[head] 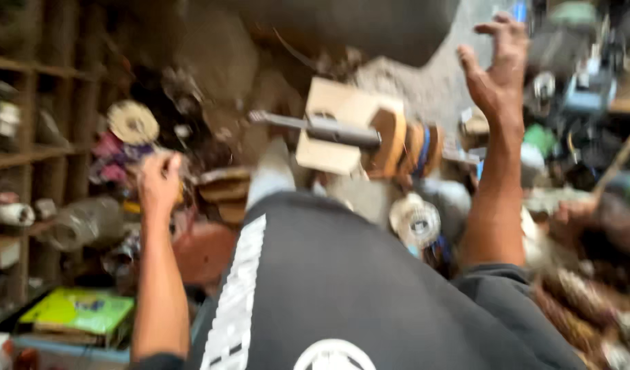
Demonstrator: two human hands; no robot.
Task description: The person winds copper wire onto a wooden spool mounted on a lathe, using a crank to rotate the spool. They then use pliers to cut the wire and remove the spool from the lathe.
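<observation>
A dark knee (342,288) with a white stripe fills the lower middle of the blurred view. Beyond it a wooden block (335,127) sits on a metal shaft (308,123), with wooden discs (407,144) stacked just beside it. Shelves (20,157) stand at the left edge. The right hand (496,68) is raised beyond the discs, fingers spread apart, holding nothing. The left hand (159,183) hangs near clutter by the shelves, its grip curled; whether it holds anything cannot be told.
</observation>
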